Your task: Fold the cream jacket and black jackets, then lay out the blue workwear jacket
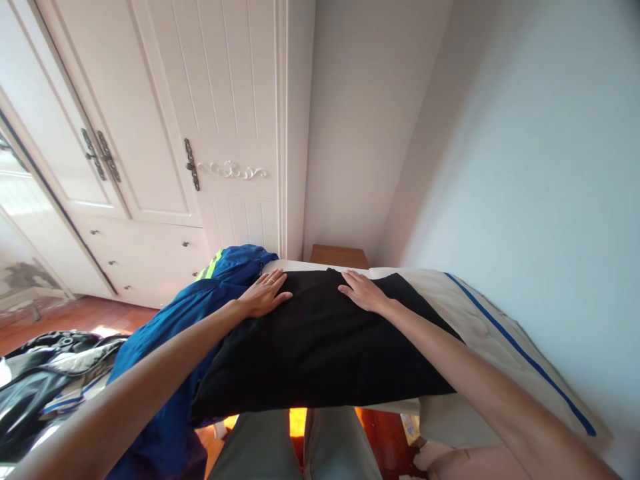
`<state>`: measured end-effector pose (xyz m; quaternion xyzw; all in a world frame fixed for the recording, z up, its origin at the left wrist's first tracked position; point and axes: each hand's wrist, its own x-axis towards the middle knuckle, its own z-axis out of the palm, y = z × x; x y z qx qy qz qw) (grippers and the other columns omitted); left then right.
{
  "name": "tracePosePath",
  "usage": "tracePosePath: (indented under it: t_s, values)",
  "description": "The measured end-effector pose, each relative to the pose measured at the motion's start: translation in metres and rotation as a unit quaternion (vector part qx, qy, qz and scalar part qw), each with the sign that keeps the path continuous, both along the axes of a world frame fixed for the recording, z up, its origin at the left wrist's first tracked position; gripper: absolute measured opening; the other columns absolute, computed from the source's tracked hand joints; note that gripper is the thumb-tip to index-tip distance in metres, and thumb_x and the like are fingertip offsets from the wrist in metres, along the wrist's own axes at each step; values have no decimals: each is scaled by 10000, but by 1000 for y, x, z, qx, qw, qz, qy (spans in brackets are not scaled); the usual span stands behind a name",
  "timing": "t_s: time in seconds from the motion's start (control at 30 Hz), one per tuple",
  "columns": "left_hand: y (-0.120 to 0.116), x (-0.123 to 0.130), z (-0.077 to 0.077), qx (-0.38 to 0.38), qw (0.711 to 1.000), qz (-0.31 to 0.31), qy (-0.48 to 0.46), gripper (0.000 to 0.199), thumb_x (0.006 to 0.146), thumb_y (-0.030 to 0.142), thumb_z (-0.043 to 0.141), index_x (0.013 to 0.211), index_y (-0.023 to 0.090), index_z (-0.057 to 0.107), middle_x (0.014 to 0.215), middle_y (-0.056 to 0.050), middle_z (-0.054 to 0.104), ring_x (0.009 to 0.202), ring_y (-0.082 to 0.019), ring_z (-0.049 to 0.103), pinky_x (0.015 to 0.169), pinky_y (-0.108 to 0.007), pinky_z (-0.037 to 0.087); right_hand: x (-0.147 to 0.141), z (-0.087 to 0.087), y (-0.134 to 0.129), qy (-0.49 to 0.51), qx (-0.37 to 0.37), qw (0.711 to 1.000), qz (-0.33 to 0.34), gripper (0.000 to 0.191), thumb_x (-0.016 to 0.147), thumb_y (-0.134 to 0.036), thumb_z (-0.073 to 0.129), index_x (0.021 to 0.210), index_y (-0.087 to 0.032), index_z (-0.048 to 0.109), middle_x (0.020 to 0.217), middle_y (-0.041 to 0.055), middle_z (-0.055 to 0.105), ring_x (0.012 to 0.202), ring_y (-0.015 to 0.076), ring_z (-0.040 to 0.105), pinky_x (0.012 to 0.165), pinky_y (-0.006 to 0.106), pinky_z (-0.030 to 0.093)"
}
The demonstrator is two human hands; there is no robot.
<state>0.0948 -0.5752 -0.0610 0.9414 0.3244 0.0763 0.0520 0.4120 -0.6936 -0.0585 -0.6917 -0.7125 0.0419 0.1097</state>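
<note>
A black piece of cloth, perhaps a folded garment (320, 353), lies spread flat in front of me, its near edge close to my legs. My left hand (265, 293) rests palm down on its far left part, fingers stretched out, a ring on one finger. Flat on the far edge, right of the middle, lies my right hand (363, 290), its fingers extended. Neither hand grips the cloth. Under and beside its left side is a blue garment (170, 320) with a yellow reflective stripe. To the right, a cream cloth with a blue stripe (480, 327) reaches under the black cloth.
A white wardrobe (240, 87) with dark metal handles stands behind on the left. The pale wall (540, 167) borders the right side. A brown wooden piece (339, 255) stands in the far corner. Dark and patterned clothes or bags (45, 373) are heaped at the lower left.
</note>
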Motion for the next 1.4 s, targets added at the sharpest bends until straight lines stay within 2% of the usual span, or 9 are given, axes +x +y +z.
tracePosePath:
  t_s: [0.1,0.2,0.47,0.73,0.87,0.93,1.13,1.23,1.4]
  values:
    - [-1,25,1,23,999,-48,-11,840,958,691,169,1568,121,258,1640,-119,143,1530,-230,54,1234,-397,50,-35,-4,26,2,38,996,85,851,940,-748,189,1547,-171,343,1620,107,265,1511,261,194,1233,419,144]
    - [1,41,-8,-4,999,-39,15,805,974,668,147,1573,139,251,1637,-115,160,1528,-238,77,1230,-422,39,-46,-15,46,15,39,995,90,817,956,-727,190,1532,-179,375,1609,112,291,1508,259,206,1230,437,148]
    - [2,43,-28,-8,1000,-18,10,789,968,677,157,1564,178,294,1628,-96,230,1521,-245,152,1227,-430,51,7,-41,32,21,10,1000,3,834,975,-690,122,1564,-122,282,1591,159,319,1488,274,265,1214,461,181]
    - [18,58,15,-134,988,-14,74,885,892,782,246,1517,174,393,1581,-170,325,1475,-328,281,1193,-498,188,10,-31,32,9,-27,1000,-12,820,968,-699,177,1568,-148,273,1585,164,331,1467,311,307,1190,485,221]
    - [21,76,29,-68,997,-25,4,833,950,701,202,1529,119,345,1613,-179,251,1513,-287,166,1216,-433,136,-3,-15,43,13,-23,1000,-6,875,924,-767,222,1550,-165,328,1594,162,311,1483,333,259,1196,514,178]
    - [18,85,23,-60,997,-49,4,820,959,680,222,1556,120,277,1637,-157,176,1530,-258,60,1226,-429,73,-9,-13,49,19,-11,1000,11,876,928,-763,216,1558,-161,307,1621,144,249,1508,301,195,1213,471,156]
    - [10,94,-15,-89,994,-57,35,835,959,689,153,1574,129,226,1635,-146,185,1527,-266,102,1218,-459,63,-15,-35,52,39,5,998,44,811,975,-687,121,1561,-156,300,1622,131,252,1509,255,204,1217,446,179]
    - [17,94,-20,-89,995,-53,7,816,952,702,175,1560,168,277,1626,-127,245,1514,-275,175,1210,-449,110,-11,-45,51,67,36,996,45,779,979,-680,170,1556,-177,315,1613,121,283,1499,258,236,1217,451,187]
    - [49,92,-7,-114,991,-41,-58,570,975,570,310,1271,213,641,1322,-96,651,1259,-268,559,1050,-351,393,6,-37,53,156,42,987,-11,725,931,-654,446,1501,-205,423,1537,127,429,1418,307,394,1157,469,321]
